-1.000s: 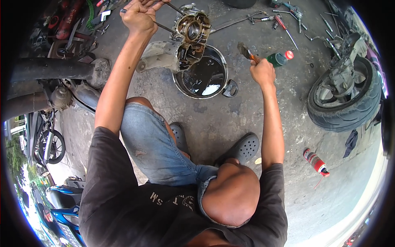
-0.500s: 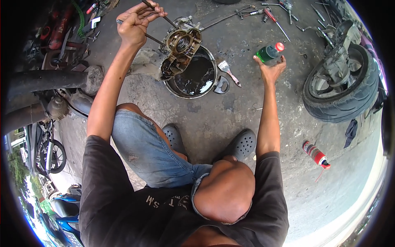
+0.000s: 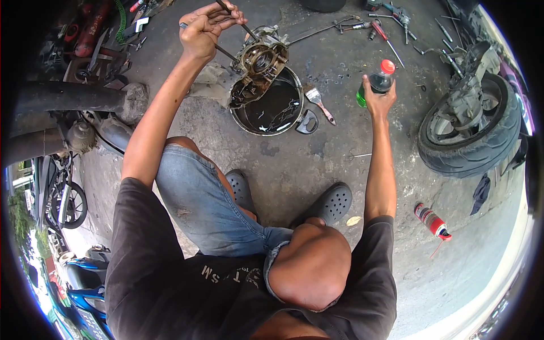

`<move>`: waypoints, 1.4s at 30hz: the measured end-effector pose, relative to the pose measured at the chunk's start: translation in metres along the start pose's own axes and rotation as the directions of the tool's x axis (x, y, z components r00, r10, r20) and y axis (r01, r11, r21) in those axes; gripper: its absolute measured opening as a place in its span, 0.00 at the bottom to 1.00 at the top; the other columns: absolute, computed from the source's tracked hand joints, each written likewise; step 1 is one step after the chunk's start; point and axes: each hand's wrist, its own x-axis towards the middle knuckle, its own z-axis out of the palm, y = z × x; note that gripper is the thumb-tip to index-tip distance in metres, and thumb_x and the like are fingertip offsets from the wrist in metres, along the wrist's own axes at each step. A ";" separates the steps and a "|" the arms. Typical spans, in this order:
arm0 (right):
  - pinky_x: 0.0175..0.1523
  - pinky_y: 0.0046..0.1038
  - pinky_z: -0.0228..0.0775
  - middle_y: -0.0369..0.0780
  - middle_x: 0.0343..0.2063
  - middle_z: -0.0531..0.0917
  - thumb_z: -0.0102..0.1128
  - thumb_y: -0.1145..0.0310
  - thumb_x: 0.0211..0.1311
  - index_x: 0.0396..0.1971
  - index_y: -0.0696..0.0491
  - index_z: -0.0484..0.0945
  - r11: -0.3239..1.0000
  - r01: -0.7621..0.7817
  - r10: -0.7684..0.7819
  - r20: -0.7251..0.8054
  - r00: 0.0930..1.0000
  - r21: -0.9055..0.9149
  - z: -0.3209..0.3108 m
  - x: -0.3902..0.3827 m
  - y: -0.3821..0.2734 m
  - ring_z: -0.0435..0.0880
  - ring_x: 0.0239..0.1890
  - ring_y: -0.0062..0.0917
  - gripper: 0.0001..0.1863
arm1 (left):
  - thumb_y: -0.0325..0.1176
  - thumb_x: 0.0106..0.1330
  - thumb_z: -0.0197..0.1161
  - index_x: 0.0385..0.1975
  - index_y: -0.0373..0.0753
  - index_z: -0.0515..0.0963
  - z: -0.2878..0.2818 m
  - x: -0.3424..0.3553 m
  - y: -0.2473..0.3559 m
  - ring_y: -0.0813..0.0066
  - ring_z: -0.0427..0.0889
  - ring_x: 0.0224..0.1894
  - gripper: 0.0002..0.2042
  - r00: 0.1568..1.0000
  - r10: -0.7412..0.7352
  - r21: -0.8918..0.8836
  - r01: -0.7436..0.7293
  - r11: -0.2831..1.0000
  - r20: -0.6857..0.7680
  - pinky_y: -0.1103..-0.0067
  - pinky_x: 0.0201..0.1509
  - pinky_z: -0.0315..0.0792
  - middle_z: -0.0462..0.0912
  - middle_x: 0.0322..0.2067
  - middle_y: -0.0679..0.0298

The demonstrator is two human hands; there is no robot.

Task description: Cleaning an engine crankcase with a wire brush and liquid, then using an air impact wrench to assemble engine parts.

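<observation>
My left hand [image 3: 203,35] is closed round the long dark rods that stick out of an oily metal engine casing [image 3: 262,63]. It holds the casing tilted over a round metal pan [image 3: 299,85] of dark liquid [image 3: 272,109]. My right hand [image 3: 378,97] is wrapped round a clear plastic bottle [image 3: 381,83] with a red cap and green liquid low inside. The bottle is upright or slightly tilted; I cannot tell if it touches the floor.
Right of the pan lies a paintbrush [image 3: 321,106]. A wheel [image 3: 470,141] and a red spray can [image 3: 433,220] are on the right. Tools, among them a red-handled screwdriver [image 3: 387,43], lie at the far side. Thick dark pipes [image 3: 68,101] jut in from the left.
My right hand has closed round the bottle, its fingers having been spread beside it before. My left hand still holds the casing over the pan. The view has shifted slightly.
</observation>
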 end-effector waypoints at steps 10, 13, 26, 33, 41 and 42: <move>0.48 0.32 0.72 0.42 0.35 0.86 0.73 0.50 0.48 0.42 0.56 0.82 0.888 -0.443 0.276 0.913 0.299 -0.123 0.005 -0.053 -0.165 0.83 0.39 0.27 0.27 | 0.41 0.53 0.55 0.38 0.22 0.77 0.005 -0.007 -0.005 0.54 0.85 0.36 0.24 0.995 0.006 0.038 -0.010 0.999 0.101 0.61 0.46 0.80 0.83 0.34 0.47; 0.42 0.31 0.72 0.41 0.31 0.85 0.70 0.52 0.52 0.38 0.56 0.83 0.777 -0.629 0.265 0.923 0.278 -0.033 0.019 -0.062 -0.179 0.83 0.35 0.25 0.23 | 0.46 0.55 0.57 0.39 0.22 0.77 0.005 -0.009 -0.008 0.54 0.85 0.36 0.26 0.992 0.007 0.042 -0.012 0.999 0.124 0.61 0.47 0.80 0.83 0.35 0.47; 0.27 0.27 0.75 0.39 0.23 0.81 0.69 0.55 0.56 0.33 0.59 0.79 0.460 -0.887 0.282 0.955 0.093 -0.049 0.027 -0.068 -0.204 0.81 0.22 0.23 0.20 | 0.46 0.57 0.58 0.41 0.22 0.76 0.006 -0.010 -0.008 0.56 0.84 0.39 0.26 0.974 0.030 0.012 -0.034 0.999 0.226 0.62 0.48 0.79 0.82 0.36 0.47; 0.32 0.27 0.70 0.38 0.24 0.82 0.69 0.55 0.55 0.31 0.58 0.82 0.606 -0.780 0.232 0.973 -0.015 -0.156 0.028 -0.090 -0.211 0.79 0.25 0.22 0.18 | 0.49 0.57 0.60 0.41 0.21 0.76 0.008 -0.012 -0.006 0.55 0.84 0.38 0.29 0.974 0.020 -0.005 -0.020 1.000 0.226 0.62 0.46 0.79 0.82 0.37 0.46; 0.32 0.26 0.69 0.36 0.24 0.81 0.68 0.54 0.57 0.32 0.57 0.82 0.592 -0.788 0.198 0.978 -0.064 -0.171 0.040 -0.110 -0.204 0.78 0.26 0.20 0.19 | 0.46 0.56 0.59 0.40 0.21 0.76 0.007 -0.011 -0.008 0.55 0.84 0.36 0.27 0.974 0.025 -0.015 -0.022 1.000 0.225 0.62 0.45 0.80 0.82 0.36 0.46; 0.32 0.26 0.69 0.36 0.24 0.81 0.68 0.54 0.57 0.32 0.57 0.82 0.550 -0.815 0.213 0.974 -0.073 -0.181 0.040 -0.110 -0.205 0.78 0.26 0.20 0.19 | 0.46 0.56 0.59 0.40 0.21 0.76 0.008 -0.012 -0.007 0.55 0.84 0.36 0.27 0.978 0.019 -0.004 -0.018 1.000 0.209 0.62 0.44 0.80 0.82 0.35 0.46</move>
